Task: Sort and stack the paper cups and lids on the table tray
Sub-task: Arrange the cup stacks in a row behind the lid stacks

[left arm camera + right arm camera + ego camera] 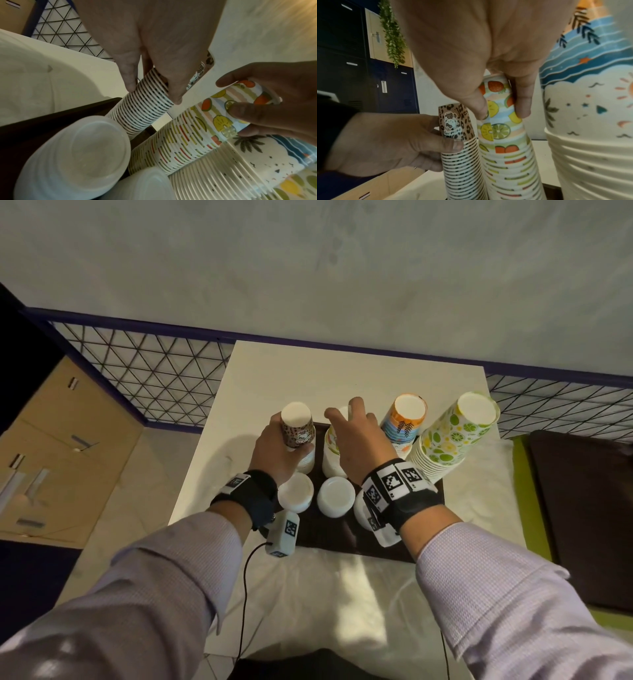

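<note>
A white table [274, 371] stands against a grey wall, and on it lies a dark brown tray [342, 537] that carries four stacks of upturned paper cups and some stacks of white lids.

Both forearms, in light checked sleeves, reach forward over the near edge of the tray. The left hand [274, 451] grips the leopard-print cup stack [297, 430] at the far left of the tray; its fingers and thumb curl round the top cups, as the right wrist view shows plainly. The right hand [359, 436] comes down from above on the fruit-print cup stack [498, 121], just beside the leopard one, and pinches its top cup between thumb and fingers.

To the right of this stack stands the beach-print cup stack [406, 422], close to the right hand, and further right the lemon-print cup stack [452, 436], which leans. Two lid stacks [296, 496] stand at the near side of the tray, below the hands. Behind the table runs a wire mesh panel [154, 371].
</note>
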